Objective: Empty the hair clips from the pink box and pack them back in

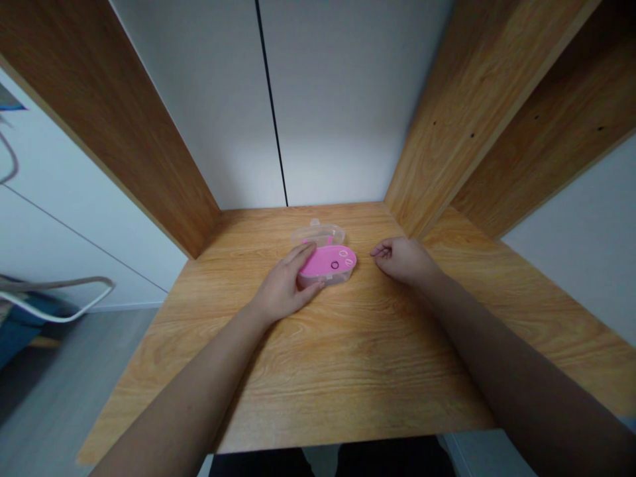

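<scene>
The pink case (328,264), lid open at the table's (348,358) far middle, is best steadied by the left hand (284,289), fingers flat on it, while the right hand (405,260), loosely curled and seemingly empty, is kept just beside.

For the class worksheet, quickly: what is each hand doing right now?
Left hand: open, fingers resting on the pink case, steadying it.
Right hand: loosely curled on the desk, beside the case; whether it holds anything cannot be told.
</scene>
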Demonstrator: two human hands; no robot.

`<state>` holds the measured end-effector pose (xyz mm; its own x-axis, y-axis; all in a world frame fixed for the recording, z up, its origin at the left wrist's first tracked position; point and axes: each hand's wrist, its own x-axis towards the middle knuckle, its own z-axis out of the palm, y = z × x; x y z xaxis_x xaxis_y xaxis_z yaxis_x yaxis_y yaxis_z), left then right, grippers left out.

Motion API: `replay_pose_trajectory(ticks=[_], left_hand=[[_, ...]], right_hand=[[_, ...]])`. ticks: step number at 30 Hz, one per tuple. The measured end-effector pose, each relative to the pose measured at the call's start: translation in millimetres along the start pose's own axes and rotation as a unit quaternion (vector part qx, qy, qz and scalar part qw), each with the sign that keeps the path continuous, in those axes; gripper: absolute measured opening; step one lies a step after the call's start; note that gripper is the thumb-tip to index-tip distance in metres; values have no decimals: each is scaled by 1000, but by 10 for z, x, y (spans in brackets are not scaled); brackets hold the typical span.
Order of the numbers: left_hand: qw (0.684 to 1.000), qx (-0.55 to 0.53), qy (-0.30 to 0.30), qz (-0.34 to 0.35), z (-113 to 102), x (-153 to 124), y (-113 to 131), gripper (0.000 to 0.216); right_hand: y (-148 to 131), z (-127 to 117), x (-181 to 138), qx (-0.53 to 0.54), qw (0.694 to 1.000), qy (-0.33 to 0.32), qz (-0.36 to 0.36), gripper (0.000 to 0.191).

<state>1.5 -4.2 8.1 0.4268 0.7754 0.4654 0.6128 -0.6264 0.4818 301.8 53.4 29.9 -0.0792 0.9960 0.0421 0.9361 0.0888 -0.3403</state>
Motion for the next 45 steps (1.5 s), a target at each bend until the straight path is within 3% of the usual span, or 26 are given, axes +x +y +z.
replay_pose_trajectory(ticks=[6,10,15,22,26,29,32,37,45], left_hand=[[1000,2,0,5,-2,-11,-10,74],[1000,5,-2,5,-4,-10,-9,75],[1000,7,-2,0,7,-5,-13,75],[1000,8,-4,-2,4,-9,-11,75],[1000,6,0,-3,6,-9,-14,74],[1000,6,1,1,5,-11,-16,74],[1000,10,-2,1,1,-12,-14,74],[1000,9,-5,-1,-8,-9,-8,74],[1000,8,-4,-6,-8,-17,-11,74]], right_hand=[[-89,118,8,168,984,1,-60,17],[-140,113,-13,216,974,23,-61,13],[-103,102,2,176,982,28,-64,15],[12,83,50,103,986,100,-87,23],[121,-19,56,33,990,136,-33,29],[199,-111,51,-48,995,69,60,24],[238,-160,41,-103,990,-3,95,17],[232,-128,26,-117,990,-51,65,21],[70,-11,3,-86,996,-2,-38,23]])
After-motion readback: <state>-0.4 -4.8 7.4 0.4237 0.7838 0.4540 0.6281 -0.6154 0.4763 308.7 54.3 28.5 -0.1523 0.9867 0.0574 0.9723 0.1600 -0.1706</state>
